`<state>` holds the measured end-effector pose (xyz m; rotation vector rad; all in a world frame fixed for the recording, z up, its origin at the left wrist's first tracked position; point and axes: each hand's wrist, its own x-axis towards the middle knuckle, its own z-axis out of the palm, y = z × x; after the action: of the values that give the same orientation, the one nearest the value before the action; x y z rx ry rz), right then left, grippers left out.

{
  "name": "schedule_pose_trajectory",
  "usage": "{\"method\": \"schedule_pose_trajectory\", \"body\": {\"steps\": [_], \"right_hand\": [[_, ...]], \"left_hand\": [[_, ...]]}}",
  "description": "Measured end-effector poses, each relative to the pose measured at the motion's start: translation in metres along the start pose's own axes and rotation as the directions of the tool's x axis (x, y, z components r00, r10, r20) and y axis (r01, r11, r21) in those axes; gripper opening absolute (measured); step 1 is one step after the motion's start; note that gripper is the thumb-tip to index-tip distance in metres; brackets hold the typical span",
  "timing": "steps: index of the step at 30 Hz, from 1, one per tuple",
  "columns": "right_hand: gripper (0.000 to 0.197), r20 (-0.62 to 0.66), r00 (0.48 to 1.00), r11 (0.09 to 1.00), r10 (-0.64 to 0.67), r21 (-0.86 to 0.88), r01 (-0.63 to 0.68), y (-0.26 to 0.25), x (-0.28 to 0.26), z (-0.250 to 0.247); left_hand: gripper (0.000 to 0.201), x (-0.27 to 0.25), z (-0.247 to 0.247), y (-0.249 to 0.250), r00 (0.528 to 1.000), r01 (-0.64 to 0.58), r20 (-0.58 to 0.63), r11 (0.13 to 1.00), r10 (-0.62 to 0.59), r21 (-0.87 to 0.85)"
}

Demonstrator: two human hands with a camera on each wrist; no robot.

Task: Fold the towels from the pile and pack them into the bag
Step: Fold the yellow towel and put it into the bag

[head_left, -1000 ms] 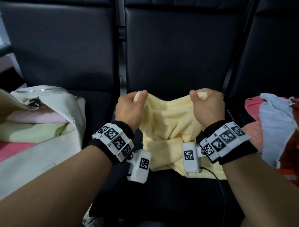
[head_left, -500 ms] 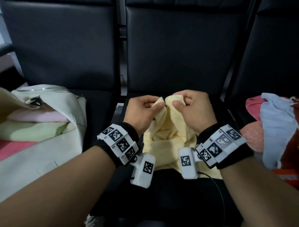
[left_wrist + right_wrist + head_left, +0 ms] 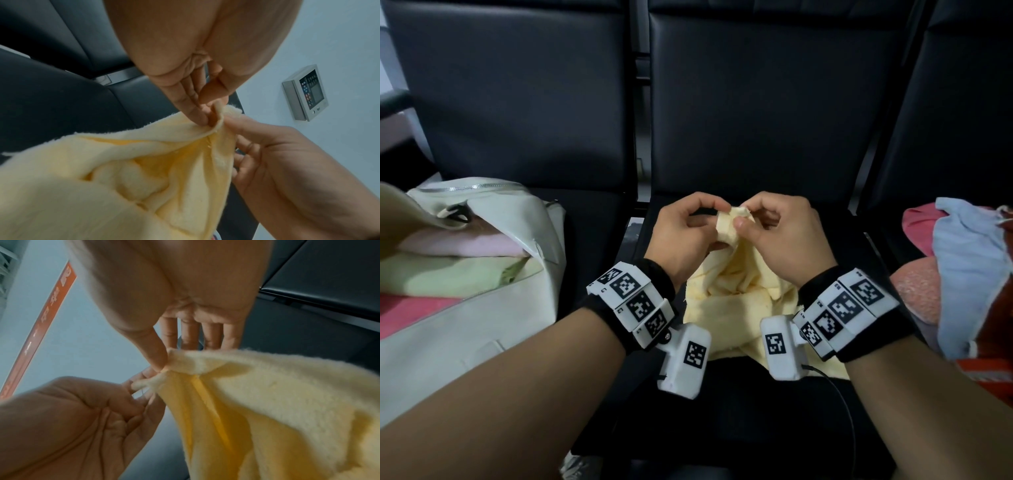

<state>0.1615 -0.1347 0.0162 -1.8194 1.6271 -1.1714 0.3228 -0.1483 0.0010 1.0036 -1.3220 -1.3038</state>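
A pale yellow towel (image 3: 736, 294) hangs crumpled over the middle black seat (image 3: 739, 411). My left hand (image 3: 688, 233) and right hand (image 3: 777, 233) meet above it, each pinching the towel's gathered top corners between thumb and fingers. In the left wrist view the left hand (image 3: 207, 112) nips the towel (image 3: 123, 170) edge while the right hand's fingers hold the fold beside it. The right wrist view shows the right hand (image 3: 166, 358) pinching the towel (image 3: 267, 402) corner. The cream bag (image 3: 482, 274) lies open on the left seat with folded pink, green and red towels inside.
A pile of unfolded towels (image 3: 962, 274), blue, pink and red, sits on the right seat. Black seat backs (image 3: 756, 102) stand close behind the hands. A thin cable (image 3: 839, 394) runs from the right wrist camera across the seat front.
The hands came together from about a towel's width apart, bringing the two top corners to meet. The towel now hangs doubled and bunched below them.
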Motion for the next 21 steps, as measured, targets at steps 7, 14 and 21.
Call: {"method": "schedule_pose_trajectory", "body": {"steps": [7,14,21], "right_hand": [[0.010,-0.021,0.999,0.998,-0.045,-0.040,0.044,-0.0033,-0.0020,-0.0021],[0.016,-0.026,0.996,0.995,-0.083,-0.051,0.081,-0.0023,-0.0015,-0.0009],[0.017,0.045,0.992,0.993,-0.115,-0.027,0.116,-0.0007,-0.0006,0.0004]], "left_hand": [[0.021,0.0012,-0.0024,-0.0052,0.997,-0.072,-0.003,0.996,0.072,0.052],[0.005,0.0006,-0.0012,-0.0028,0.993,-0.107,-0.031,0.991,0.110,0.084],[0.009,0.0058,-0.0057,-0.0088,0.988,-0.111,-0.091,0.979,0.127,0.169]]}}
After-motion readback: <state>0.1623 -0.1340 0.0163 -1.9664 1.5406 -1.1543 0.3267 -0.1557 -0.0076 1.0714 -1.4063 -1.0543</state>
